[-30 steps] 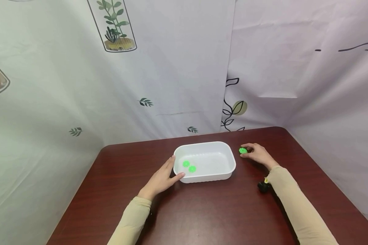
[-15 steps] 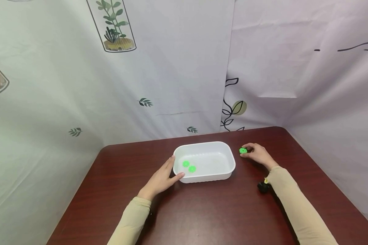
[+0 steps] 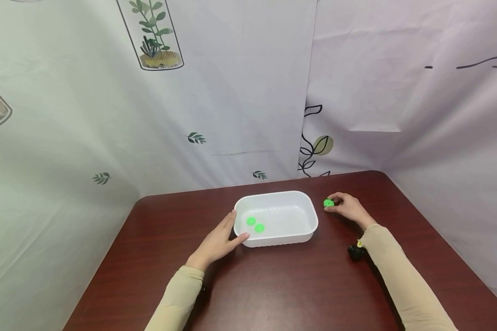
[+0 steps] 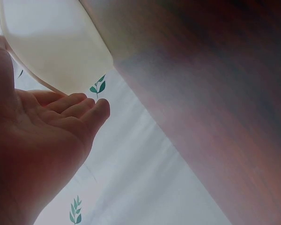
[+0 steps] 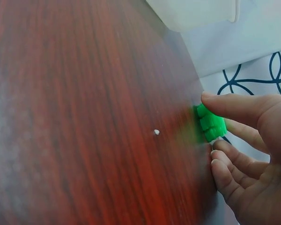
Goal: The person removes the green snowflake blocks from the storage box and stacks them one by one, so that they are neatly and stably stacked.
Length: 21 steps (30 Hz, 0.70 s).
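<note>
Pinching a green ridged piece [image 3: 328,202] between thumb and fingers, the right hand [image 3: 349,208] is positioned beyond the right end of the white tray [image 3: 287,221], apart from it. The piece is at the surface [image 3: 294,285]; whether it touches or is raised slightly cannot be determined. The left hand [image 3: 216,242] rests at the left end of the tray, fingers extended along the outer wall, thumb apart from them at the near rim. Inside the tray, toward its left end, two green discs [image 3: 259,228] lie flat, side by side. A dark rounded object [image 3: 355,252] with a yellow part sits on the surface beside the right sleeve [image 3: 401,276]. The right wrist view shows a small white speck [image 5: 156,132] on the surface. Behind the surface hangs a pale backdrop [image 3: 248,92] printed with leaves.
</note>
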Each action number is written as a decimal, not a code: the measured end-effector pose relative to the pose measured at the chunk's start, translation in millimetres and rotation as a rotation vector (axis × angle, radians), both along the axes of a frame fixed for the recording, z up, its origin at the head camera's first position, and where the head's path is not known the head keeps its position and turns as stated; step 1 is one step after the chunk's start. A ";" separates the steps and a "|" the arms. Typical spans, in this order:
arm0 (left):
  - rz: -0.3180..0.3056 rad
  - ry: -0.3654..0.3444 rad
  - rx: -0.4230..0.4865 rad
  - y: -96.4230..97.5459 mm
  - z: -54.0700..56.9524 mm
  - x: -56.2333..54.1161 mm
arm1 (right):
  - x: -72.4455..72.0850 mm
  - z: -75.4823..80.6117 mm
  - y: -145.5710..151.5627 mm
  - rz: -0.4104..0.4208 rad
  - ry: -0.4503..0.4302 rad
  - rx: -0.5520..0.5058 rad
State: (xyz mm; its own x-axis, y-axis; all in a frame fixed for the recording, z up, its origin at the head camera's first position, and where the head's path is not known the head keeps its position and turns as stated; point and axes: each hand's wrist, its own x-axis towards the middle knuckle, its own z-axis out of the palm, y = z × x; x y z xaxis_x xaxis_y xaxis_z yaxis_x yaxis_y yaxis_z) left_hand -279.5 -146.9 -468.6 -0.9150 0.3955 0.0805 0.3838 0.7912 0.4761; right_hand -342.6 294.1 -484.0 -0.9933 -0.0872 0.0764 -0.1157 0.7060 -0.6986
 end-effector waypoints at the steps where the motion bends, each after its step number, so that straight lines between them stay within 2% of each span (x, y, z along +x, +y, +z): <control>1: 0.001 -0.001 0.001 0.1 0.0 -0.1 | 0.0 -0.2 0.1 -0.001 0.000 0.001; 21: -0.006 0.004 0.008 0.1 0.4 0.2 | 0.0 -1.0 1.2 -0.004 -0.029 0.015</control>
